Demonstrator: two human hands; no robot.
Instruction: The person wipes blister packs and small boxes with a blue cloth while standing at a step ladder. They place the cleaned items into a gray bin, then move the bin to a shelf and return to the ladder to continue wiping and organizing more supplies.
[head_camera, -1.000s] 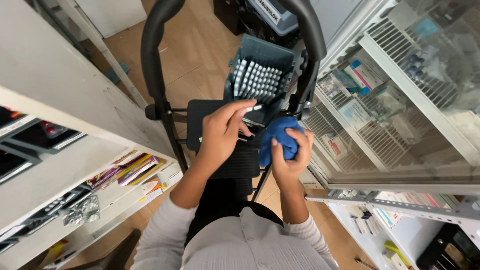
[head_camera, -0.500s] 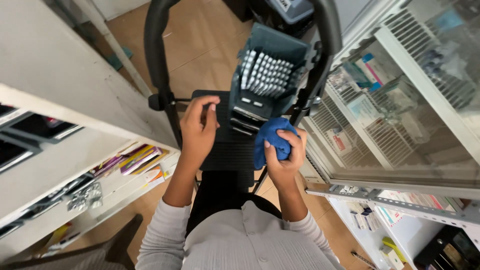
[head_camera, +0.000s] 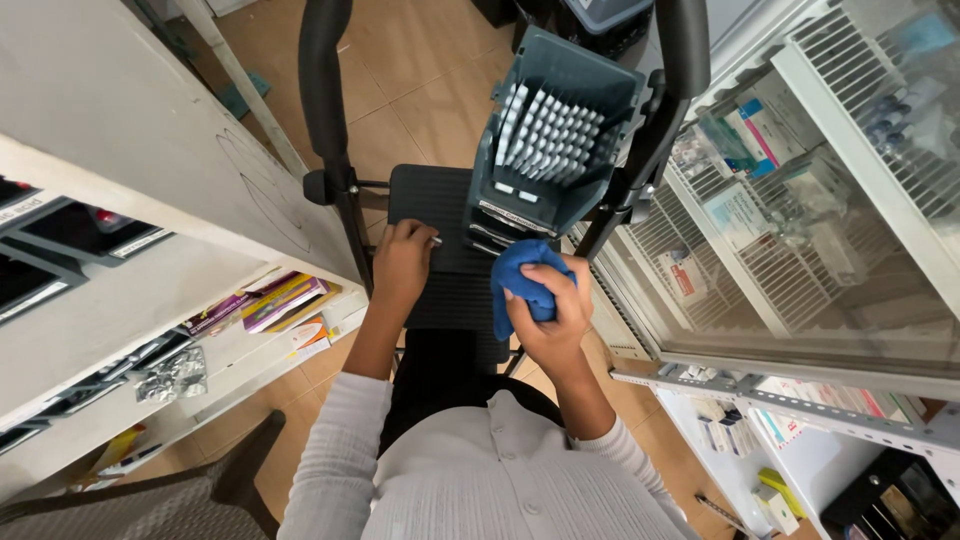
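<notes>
Black ribbed plastic step-stool platform (head_camera: 440, 290) with curved black handrails carries a grey-blue plastic bin of upright white-capped tubes (head_camera: 556, 140), bin tilted at the far edge. Left hand (head_camera: 402, 262), grip closed narrow on a small silvery item at the platform's edge. Right hand (head_camera: 548, 310), grip bunched around a blue cloth (head_camera: 518, 285) just below the bin. Risk: a nudge could tip the bin, spilling tubes.

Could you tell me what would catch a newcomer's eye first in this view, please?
Probably the bright blue cloth bunched in the right hand at the centre, just below a grey bin packed with small white boxes. The left hand rests beside it on a black stepladder, between white shelves and a glass-fronted cabinet.
</notes>
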